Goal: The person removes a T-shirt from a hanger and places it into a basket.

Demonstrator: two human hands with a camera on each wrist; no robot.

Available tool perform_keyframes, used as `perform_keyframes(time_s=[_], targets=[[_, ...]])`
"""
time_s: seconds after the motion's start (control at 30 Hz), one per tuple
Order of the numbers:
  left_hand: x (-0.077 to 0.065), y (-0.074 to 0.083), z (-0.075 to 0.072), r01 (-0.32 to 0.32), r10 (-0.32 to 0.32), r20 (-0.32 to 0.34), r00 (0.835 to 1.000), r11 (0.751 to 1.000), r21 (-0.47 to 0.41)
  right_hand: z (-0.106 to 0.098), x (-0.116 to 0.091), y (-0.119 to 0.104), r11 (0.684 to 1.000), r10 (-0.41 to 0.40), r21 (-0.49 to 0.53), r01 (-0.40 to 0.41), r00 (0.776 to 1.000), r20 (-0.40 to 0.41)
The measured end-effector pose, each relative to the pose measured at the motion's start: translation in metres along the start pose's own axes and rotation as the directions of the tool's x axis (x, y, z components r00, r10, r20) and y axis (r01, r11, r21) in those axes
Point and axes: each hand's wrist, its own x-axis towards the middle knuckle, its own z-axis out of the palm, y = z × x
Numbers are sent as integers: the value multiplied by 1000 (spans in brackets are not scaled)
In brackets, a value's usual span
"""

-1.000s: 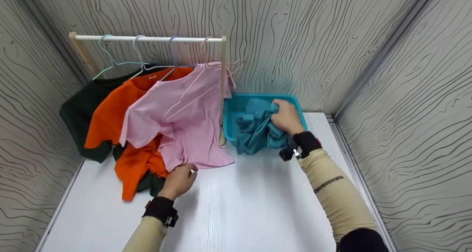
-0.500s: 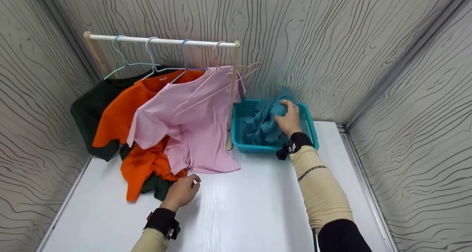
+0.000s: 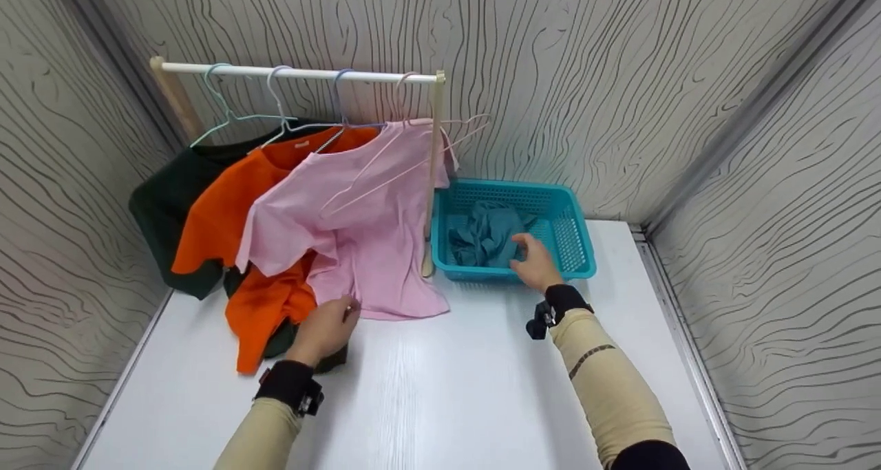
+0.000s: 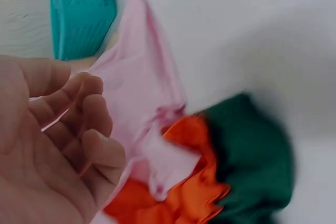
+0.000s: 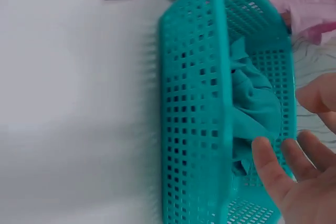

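A crumpled teal garment (image 3: pixel 487 232) lies inside the teal plastic basket (image 3: pixel 581 272). Over the basket's near right side is my right hand (image 3: pixel 537 263), fingers spread and holding nothing. My left hand (image 3: pixel 325 329) hovers in front of the pink shirt's hem, its fingers loosely bent and nothing between them in the left wrist view. The pink shirt (image 3: pixel 372 236) hangs at the right end of the rack, with a pink hanger (image 3: pixel 375 181) seen across its front. Behind it hang an orange shirt (image 3: pixel 213 215) and a dark green one (image 3: pixel 162 212).
The small clothes rack (image 3: pixel 303 73) has a white bar, wooden posts and several hangers. Its right post (image 3: pixel 435 153) stands close against the basket. Patterned walls (image 3: pixel 537 78) enclose the white table (image 3: pixel 440 387) at the back and sides.
My right hand has put the teal garment down in the basket, let go and drawn back toward me. My left hand has come off the pink hem, dropped slightly, then risen again.
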Motion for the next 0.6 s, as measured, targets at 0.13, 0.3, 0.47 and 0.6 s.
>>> perform_keyframes(time_s=[0.13, 0.3, 0.47, 0.6], targets=[[18, 5, -57, -9, 15, -145, 989, 999, 43, 9, -20, 9, 999, -35, -15, 36, 997, 63], [39, 17, -115, -40, 83, -377, 923, 992, 119, 25, -51, 20, 999, -33, -23, 35, 996, 89], [59, 29, -143, 87, 8, -454, 891, 979, 186, 43, -80, 34, 1000, -23, -5, 24, 993, 115], [71, 35, -149, 125, -44, -378, 925, 974, 191, 54, -101, 45, 999, -51, 14, 50, 988, 143]])
